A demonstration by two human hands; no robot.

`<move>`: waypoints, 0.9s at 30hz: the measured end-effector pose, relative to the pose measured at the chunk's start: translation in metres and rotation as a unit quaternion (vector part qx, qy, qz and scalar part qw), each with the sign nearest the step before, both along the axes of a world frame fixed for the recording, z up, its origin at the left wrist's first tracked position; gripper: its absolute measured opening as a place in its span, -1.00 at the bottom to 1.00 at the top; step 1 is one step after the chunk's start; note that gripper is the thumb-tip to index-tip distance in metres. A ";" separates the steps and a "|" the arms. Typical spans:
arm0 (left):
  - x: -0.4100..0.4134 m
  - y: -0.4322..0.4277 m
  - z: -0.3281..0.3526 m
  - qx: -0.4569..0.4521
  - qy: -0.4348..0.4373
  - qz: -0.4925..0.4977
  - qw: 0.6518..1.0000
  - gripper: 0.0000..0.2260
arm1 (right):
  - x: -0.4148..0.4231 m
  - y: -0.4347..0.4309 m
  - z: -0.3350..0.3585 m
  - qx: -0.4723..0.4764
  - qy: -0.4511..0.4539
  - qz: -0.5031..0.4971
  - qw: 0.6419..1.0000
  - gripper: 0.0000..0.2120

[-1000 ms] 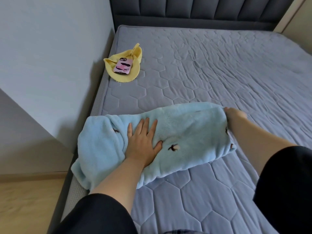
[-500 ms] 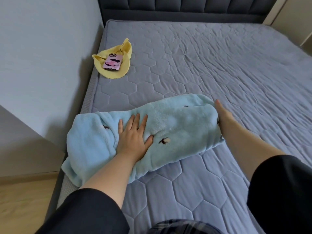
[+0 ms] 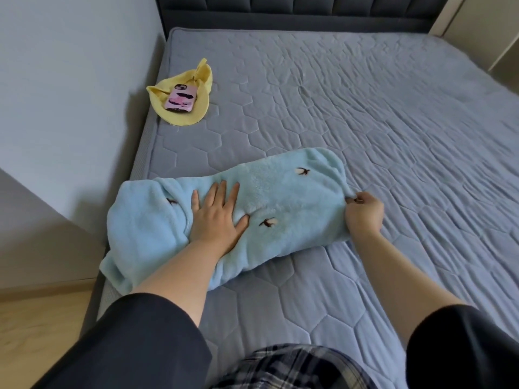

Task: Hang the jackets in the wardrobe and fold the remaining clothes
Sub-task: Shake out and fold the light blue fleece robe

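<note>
Showing at the bottom edge: plaid fabric [image 3: 295,366] and black sleeves [image 3: 140,341] on both arms.

Left hand [image 3: 216,217]: flat, fingers straight, pressing on the middle of the fleece [image 3: 295,197].

Right hand [image 3: 363,213]: curled, pinching the fleece's right edge.

Fleece: pale blue with small dark motifs, folded long, lying on the mattress [image 3: 365,122] with its left end at the mattress edge.

Farther, by the wall: yellow cloth [image 3: 196,80] with a pink phone [image 3: 181,98] on it.

Farthest: dark headboard [image 3: 295,9].
</note>
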State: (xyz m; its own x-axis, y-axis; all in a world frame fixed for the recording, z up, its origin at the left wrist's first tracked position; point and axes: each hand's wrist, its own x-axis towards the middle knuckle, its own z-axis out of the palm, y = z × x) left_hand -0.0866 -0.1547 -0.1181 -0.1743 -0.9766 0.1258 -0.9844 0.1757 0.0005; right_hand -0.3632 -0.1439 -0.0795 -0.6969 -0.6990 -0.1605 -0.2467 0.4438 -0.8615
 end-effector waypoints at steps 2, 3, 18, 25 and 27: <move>0.000 0.001 -0.001 0.004 0.005 0.001 1.000 -0.33 | 0.025 0.000 0.015 0.005 0.109 0.001 0.994 -0.69; -0.001 0.002 -0.002 0.009 0.008 0.001 1.000 -0.33 | 0.038 -0.003 0.024 -0.027 0.180 0.007 0.983 -0.55; 0.091 0.040 0.040 -0.003 0.046 0.049 0.998 -0.49 | 0.184 -0.026 0.029 -0.015 0.334 0.281 0.900 -0.47; 0.134 0.041 0.063 -0.044 0.319 0.259 0.910 -0.62 | 0.238 0.002 0.005 0.040 0.382 0.377 0.843 -0.49; 0.151 0.033 0.067 -0.018 0.379 0.325 0.866 -0.67 | 0.239 0.002 0.002 0.037 0.385 0.382 0.840 -0.48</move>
State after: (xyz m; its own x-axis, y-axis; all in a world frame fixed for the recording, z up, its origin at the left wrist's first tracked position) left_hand 0.0643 -0.1217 -0.0510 0.5575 -0.8302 -0.0045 -0.5943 -0.4029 0.6960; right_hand -0.1243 -0.1420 -0.0779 0.0323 -0.9971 0.0686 -0.9545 -0.0511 -0.2939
